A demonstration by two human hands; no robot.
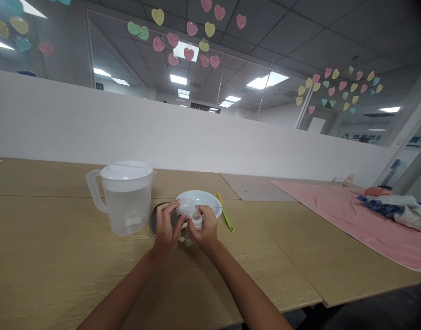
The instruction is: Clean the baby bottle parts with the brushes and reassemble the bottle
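Observation:
My left hand (167,224) pinches a clear domed cap (188,207) between thumb and fingers, tilted above a small bottle. That bottle has a white ribbed collar (197,223) and a see-through lower part (190,240), partly hidden by my hands. The fingers of my right hand (206,228) are closed around the collar, close to the cap's right edge. Whether cap and collar touch, I cannot tell. Just behind my hands sits a white plate (205,198). A round dark metal tray (154,222) lies partly under my left hand.
Left of my hands stands a translucent lidded pitcher (128,201) with clear liquid in it. A brush-like tool with yellow head and green handle (227,217) lies right of the plate. Pink cloth (351,220) covers the table's right side, with folded fabric (399,208) on it. A white partition (196,137) rises behind.

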